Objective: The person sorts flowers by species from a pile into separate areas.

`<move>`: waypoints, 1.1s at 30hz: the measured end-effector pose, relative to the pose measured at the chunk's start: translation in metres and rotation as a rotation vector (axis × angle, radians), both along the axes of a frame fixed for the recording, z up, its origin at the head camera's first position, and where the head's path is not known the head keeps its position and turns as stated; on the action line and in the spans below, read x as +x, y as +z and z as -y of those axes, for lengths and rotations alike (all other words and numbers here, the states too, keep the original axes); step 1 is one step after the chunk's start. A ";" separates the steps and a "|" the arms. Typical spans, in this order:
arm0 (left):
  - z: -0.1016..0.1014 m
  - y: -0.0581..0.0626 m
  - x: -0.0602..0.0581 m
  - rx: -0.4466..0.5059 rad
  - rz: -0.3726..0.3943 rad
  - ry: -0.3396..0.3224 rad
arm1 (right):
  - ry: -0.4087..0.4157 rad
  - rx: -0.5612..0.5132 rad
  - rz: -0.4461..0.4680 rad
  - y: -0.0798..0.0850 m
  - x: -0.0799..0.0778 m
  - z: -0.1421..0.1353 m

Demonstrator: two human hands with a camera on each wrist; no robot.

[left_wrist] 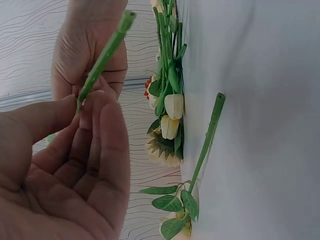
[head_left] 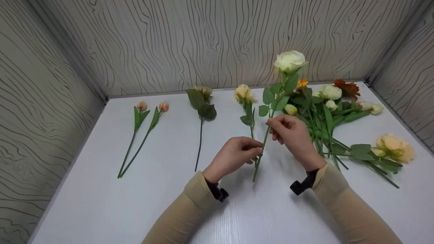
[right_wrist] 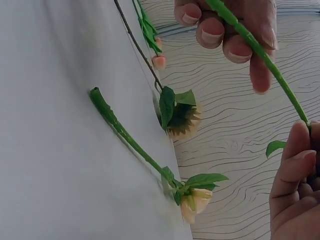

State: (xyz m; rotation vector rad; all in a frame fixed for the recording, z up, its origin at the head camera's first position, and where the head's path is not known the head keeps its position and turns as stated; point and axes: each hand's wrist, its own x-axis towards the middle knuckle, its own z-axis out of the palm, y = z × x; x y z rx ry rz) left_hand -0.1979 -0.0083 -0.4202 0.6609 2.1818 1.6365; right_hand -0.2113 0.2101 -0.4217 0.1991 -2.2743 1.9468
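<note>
A white rose [head_left: 290, 61] with a long green stem is held up at a tilt above the table, its bloom toward the back wall. My right hand [head_left: 293, 134] pinches the stem below the leaves. Lower down, my left hand [head_left: 234, 154] pinches the same stem between thumb and fingers. The stem's cut end [left_wrist: 127, 20] sticks out past the left hand in the left wrist view. Just beyond the left hand lies a pale yellow rose [head_left: 243, 93] on the white table, its stem partly hidden behind that hand.
Two pink tulips [head_left: 152, 106] lie at the left, with a sunflower-like bloom [head_left: 203, 93] on a dark stem nearer the middle. A pile of mixed flowers [head_left: 322, 108] and a peach flower [head_left: 395, 147] lie at the right. Wood-patterned walls [head_left: 203, 44] enclose the table.
</note>
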 end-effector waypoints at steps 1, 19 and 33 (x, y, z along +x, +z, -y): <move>-0.001 -0.002 -0.001 0.017 0.015 -0.005 | 0.003 -0.002 -0.002 -0.002 0.000 0.001; -0.011 -0.014 0.002 0.023 0.122 -0.028 | 0.001 -0.281 0.118 0.000 0.003 -0.004; 0.006 0.005 -0.004 -0.181 -0.100 0.030 | 0.032 -0.103 0.133 0.009 -0.009 0.000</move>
